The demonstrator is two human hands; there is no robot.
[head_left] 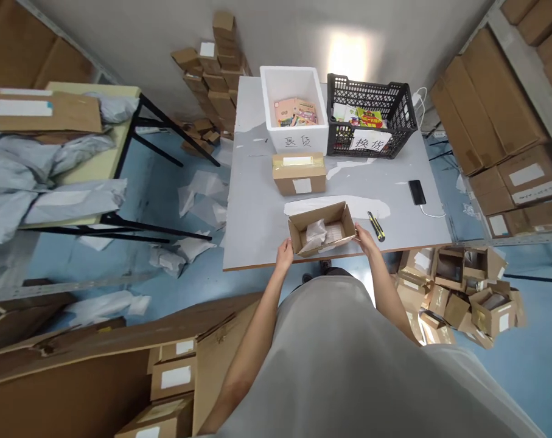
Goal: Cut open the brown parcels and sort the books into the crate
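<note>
An opened cardboard box (298,236) sits at the front edge of the grey table (257,225). Inside it lie a crumpled piece of translucent wrapping (316,234) and a pale pinkish item that I cannot make out. My left hand (285,252) grips the box's left end, and my right hand (363,237) has hold of its right end. Just right of my right hand lies a yellow and black box cutter (376,226). Behind the opened box stands a closed cardboard box (299,176) with tape and a white label.
At the table's back are a white foam bin (294,140) with colourful packets and a black plastic crate (371,149) with packages. A phone (417,192) on a cable lies right. Discarded boxes (458,298) cover the floor right; a side table (75,176) with parcels stands left.
</note>
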